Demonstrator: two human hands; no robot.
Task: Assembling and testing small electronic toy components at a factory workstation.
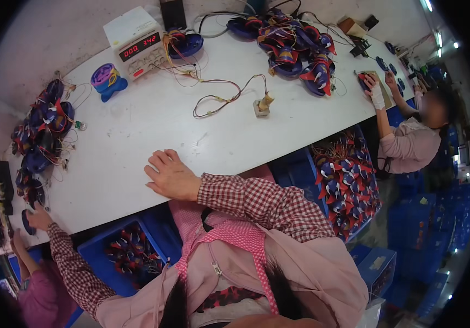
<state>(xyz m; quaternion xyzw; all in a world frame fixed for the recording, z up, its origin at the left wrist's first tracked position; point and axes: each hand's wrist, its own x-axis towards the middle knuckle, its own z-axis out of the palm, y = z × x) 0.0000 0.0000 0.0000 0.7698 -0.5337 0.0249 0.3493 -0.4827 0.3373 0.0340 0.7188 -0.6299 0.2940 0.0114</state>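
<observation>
My left hand (39, 220) reaches to the table's far left. Its fingers are apart, beside a dark blue oval piece (28, 222) and the lower end of a pile of blue-and-red plastic toy parts with wires (42, 131). Whether the fingertips touch either one, I cannot make out. My right hand (170, 176) rests on the white table (136, 131) near its front edge, palm down, fingers spread and slightly bent, with nothing in it. Farther back, a small pale block with a tan top (262, 107) sits at the end of a loose cable (213, 99).
A power supply with a red display (139, 44) and a blue-and-purple round toy part (106, 81) stand behind. Another wired pile (292, 46) lies back right. Blue bins (347, 180) of similar parts stand below the edge. Co-workers (410, 136) work at both ends.
</observation>
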